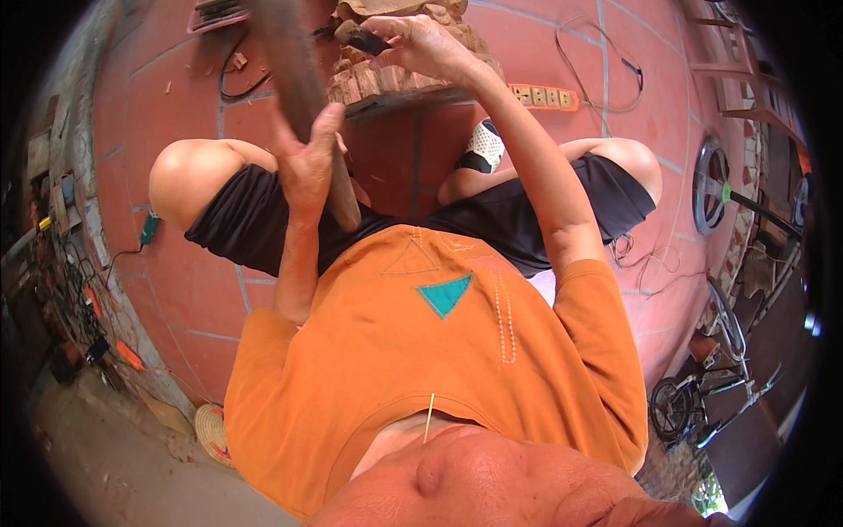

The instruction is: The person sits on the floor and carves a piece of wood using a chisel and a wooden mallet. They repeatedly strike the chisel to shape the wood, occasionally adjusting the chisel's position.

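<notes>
Red floor tiles [176, 290] with pale joints fill the background, bending toward the rim of the view. At twelve o'clock a carved wooden block [395, 75] with a rough, scalloped surface sits on the floor between the person's knees. The right hand [421, 44] rests on top of it, fingers curled shut round a dark-handled chisel [364, 39] whose end points toward ten o'clock. At eleven o'clock the left hand [307, 162] is closed in a full grip on a long brown wooden mallet [294, 70], which is blurred and runs from the top edge down past the palm toward the lap; the hand is just beside the block's lower left corner, not touching it. An orange shirt [439, 351] with a teal triangle patch and black shorts [255, 220] take up the centre. An orange power strip [544, 97] lies at one o'clock, just right of the block, with a thin cable [606, 61] looping beyond it. A bicycle [702, 386] stands at four o'clock, a round woven mat [211, 430] lies at seven o'clock, and tangled wires and tools [79, 299] line the wall at nine o'clock.
</notes>
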A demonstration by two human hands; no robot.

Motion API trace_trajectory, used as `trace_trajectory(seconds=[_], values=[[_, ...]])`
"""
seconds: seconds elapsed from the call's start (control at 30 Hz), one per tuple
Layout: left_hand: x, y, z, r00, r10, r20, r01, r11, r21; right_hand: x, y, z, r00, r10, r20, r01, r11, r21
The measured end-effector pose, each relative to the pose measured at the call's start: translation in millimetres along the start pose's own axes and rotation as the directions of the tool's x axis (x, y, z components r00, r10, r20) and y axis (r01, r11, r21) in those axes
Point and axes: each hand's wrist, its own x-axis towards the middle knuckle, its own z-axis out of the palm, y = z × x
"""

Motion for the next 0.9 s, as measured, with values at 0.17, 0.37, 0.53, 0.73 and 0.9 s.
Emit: trace_trajectory(seconds=[0.17, 0.37, 0.53, 0.73, 0.9], values=[[-0.6, 3.8, -10.4, 0.986, -0.093, 0.14, 0.088, 0.995, 0.045, -0.7, -21.7, -13.0, 0.965, 0.21, 0.158, -0.206, 0.978, -0.039], [3.7, 8.2, -14.2, 0.998, 0.055, -0.036, -0.06, 0.987, -0.149, -4.8, 19.3, -2.8, 0.999, 0.042, 0.008, -0.042, 0.997, 0.065], [-0.1, 7.1, -4.8, 0.991, -0.001, 0.132, -0.032, 0.968, 0.247, -2.6, -4.7, -8.9, 0.991, 0.103, 0.092, -0.102, 0.995, -0.01], [0.4, 2.0, -12.4, 0.975, -0.125, 0.181, 0.134, 0.99, -0.035, -12.8, 14.5, -20.2, 0.991, 0.13, 0.041, -0.136, 0.902, 0.409], [2.2, -4.3, -24.2, 0.978, -0.157, 0.138, 0.172, 0.98, -0.101, -22.4, 16.9, -16.7, 0.99, 0.137, -0.017, -0.118, 0.907, 0.404]])
